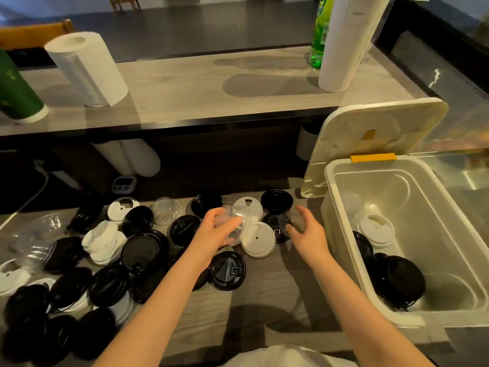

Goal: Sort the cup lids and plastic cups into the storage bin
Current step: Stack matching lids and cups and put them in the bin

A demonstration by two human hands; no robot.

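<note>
Left hand: the left hand is curled around clear dome lids, over the middle of the worktop.
Right hand: the right hand pinches a small clear lid between thumb and fingers, just left of the storage bin.
Storage bin: translucent white, on the right of the worktop, its bin cover swung up at the far side, with a yellow clip on the far rim.
In the bin: white lids toward the far left part, and a stack of black lids nearer, lying tilted against the left wall.
Loose lids: many black and white lids spread over the left and middle of the worktop; a white flat lid lies between the two hands, and a black sip lid lies near the left forearm.
White stack: a leaning stack of white lids left of centre.
Clear cups: clear plastic cups lie on their sides at the far left; a clear dome sits at the far edge of the pile.
Upper shelf: a raised shelf behind carries a paper towel roll on the left, a second roll and a green bottle on the right.
Under the shelf: a small timer.
</note>
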